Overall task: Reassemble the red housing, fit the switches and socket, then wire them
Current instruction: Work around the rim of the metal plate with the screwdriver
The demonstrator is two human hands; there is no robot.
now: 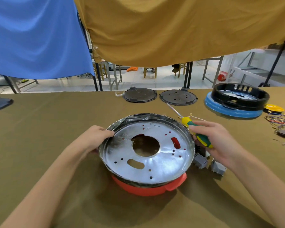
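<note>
The red housing sits in the middle of the table with a shiny metal pan set into it; the pan has a round centre hole and several small holes. My left hand grips the pan's left rim, thumb over the edge. My right hand holds a yellow-and-green screwdriver at the pan's right rim, its shaft pointing away to the upper left. Two grey switch blocks lie just right of the housing, under my right hand.
Two dark round plates lie at the table's far edge. A black ring on a blue base stands far right, beside a yellow disc. Loose coloured wires and small parts lie at the right edge.
</note>
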